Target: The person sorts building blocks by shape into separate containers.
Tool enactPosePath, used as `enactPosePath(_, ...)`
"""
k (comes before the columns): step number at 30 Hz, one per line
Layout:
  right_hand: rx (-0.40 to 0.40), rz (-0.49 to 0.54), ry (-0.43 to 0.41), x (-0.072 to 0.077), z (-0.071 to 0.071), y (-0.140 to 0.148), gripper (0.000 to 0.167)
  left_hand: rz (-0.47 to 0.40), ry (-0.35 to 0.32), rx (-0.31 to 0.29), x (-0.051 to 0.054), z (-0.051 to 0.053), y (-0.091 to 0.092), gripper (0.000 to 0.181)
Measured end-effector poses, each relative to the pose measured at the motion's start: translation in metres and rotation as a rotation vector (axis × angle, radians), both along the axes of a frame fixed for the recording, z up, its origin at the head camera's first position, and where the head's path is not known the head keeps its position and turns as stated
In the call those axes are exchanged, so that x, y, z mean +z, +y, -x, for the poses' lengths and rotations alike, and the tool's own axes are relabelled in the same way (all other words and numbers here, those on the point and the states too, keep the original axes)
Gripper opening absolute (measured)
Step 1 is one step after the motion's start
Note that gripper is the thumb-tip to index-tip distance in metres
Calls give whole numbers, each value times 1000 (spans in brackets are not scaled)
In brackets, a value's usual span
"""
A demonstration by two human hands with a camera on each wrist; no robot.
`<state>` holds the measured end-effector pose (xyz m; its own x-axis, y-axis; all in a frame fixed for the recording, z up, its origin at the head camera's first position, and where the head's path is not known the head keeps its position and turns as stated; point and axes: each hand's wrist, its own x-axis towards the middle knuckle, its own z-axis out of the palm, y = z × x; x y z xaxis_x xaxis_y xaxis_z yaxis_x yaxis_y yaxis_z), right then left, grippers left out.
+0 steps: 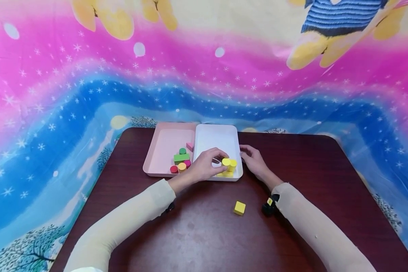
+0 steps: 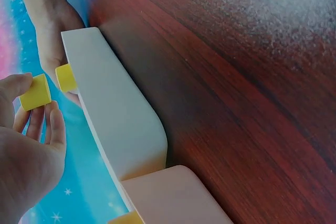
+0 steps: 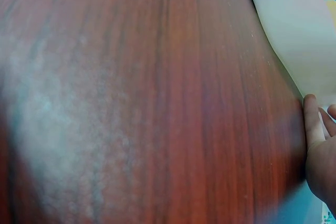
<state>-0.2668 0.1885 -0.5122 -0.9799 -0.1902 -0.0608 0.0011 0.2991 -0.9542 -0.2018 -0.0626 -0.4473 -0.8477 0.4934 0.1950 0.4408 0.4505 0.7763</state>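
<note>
Between thumb and fingers, my left hand [image 1: 205,164] pinches a yellow cylinder block [image 1: 226,162] above the near right corner of the white tray [image 1: 217,136]. The left wrist view shows that yellow cylinder [image 2: 35,93] clear of the tray's rim. Close by in the tray stands another yellow block [image 1: 232,164], with more yellow pieces [image 1: 225,174] low beside it, partly covered. My right hand [image 1: 255,163] lies along the tray's right side, its fingers [image 3: 312,116] extended at the outer wall. It holds nothing.
Left of the white tray, a pink tray [image 1: 164,143] holds a green rectangular block [image 1: 181,158], a green cylinder [image 1: 182,150], a red cylinder [image 1: 174,169] and several other blocks. A yellow cube [image 1: 239,208] lies on the dark wooden table [image 1: 197,219] between the forearms. Patterned cloth hangs behind.
</note>
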Motion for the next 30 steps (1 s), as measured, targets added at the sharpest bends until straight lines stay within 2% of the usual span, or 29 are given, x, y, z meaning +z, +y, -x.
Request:
enactPosePath(6,-3,-11,-1,0,-2,0,42,-2,-22,24,-1,2,-1,38)
enactPosePath(24,-8,-13,28,0,0,-2,41,25,-46,96,-17,15,-4,35)
enactPosePath(30,-10,-38,33,0,-1,-1,41,22,-84,93,-21,17,-3,35)
